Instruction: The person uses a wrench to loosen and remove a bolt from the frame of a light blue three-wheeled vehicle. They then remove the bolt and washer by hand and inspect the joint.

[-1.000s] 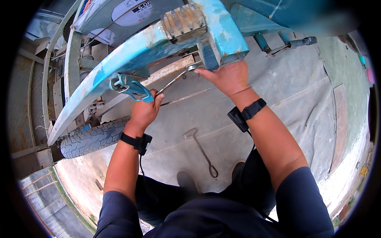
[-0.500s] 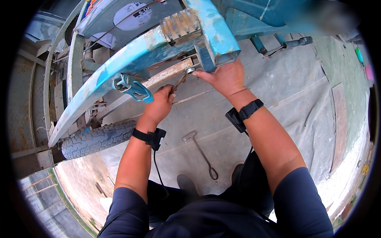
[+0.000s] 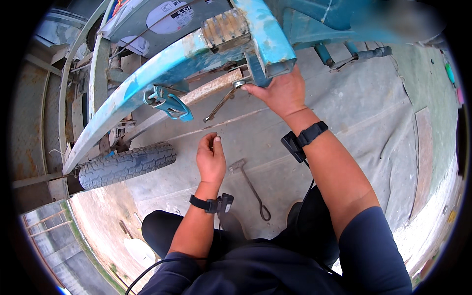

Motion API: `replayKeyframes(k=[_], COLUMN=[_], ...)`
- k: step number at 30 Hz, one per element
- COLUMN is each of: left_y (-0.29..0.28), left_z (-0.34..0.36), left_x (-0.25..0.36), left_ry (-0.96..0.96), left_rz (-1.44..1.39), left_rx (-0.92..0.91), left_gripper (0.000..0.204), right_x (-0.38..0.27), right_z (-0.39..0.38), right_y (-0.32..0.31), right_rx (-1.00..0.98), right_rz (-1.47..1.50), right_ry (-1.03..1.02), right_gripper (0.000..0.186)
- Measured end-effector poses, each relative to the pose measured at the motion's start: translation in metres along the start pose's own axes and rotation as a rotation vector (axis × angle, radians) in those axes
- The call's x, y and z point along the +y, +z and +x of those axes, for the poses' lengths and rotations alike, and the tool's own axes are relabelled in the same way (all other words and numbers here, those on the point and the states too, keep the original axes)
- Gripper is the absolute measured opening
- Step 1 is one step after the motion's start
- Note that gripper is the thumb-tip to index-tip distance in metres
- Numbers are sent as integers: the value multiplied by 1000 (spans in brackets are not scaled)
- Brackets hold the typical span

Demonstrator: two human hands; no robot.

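A metal wrench [image 3: 220, 106] slants below a rusty bar of the blue vehicle frame [image 3: 172, 64]. Its ring-shaped upper end sits beside the frame's square tube end. My right hand [image 3: 282, 93] presses its thumb against that ring end, the other fingers hidden behind the tube. Below the wrench's free lower end, and apart from it, is my left hand [image 3: 211, 160], empty, with loosely bent fingers. A blue latch-like bracket [image 3: 172, 104] hangs from the frame to the left of the wrench.
On the grey ground sheet [image 3: 344, 132] lies a metal rod tool [image 3: 251, 189] with a looped end, between my feet. A black tyre [image 3: 128, 164] stands at the left under the frame. A flat board [image 3: 423, 157] lies at the right.
My left hand has let go of the wrench's lower end and moved down toward me. My right hand stays at the ring end, and the wrench keeps nearly the same slant.
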State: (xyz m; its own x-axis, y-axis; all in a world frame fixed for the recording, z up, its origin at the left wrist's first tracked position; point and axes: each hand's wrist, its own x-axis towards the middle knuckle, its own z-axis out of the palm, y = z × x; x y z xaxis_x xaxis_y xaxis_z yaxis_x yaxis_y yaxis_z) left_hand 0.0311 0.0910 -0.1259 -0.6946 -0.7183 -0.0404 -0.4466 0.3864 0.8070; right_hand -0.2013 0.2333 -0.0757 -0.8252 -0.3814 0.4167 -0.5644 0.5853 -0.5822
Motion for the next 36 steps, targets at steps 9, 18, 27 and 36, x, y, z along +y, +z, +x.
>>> replayKeyframes(k=[9,18,27,36], left_y=[3,24,24,75], left_z=[24,37,57,104], left_x=[32,57,66,65], left_ry=[288,321,218,114], left_rz=[231,473,363,221], left_rx=[41,-148,-296,-400], left_gripper=[42,60,51,35], right_x=[2,0,2,-8], right_z=[-1,0,0,1], right_y=[-2,1,3,1], right_rx=[-28,-12,21,80], right_rz=[32,-39,35,94], right_ry=[33,-1,-16,7], right_gripper=[80,83,81,80])
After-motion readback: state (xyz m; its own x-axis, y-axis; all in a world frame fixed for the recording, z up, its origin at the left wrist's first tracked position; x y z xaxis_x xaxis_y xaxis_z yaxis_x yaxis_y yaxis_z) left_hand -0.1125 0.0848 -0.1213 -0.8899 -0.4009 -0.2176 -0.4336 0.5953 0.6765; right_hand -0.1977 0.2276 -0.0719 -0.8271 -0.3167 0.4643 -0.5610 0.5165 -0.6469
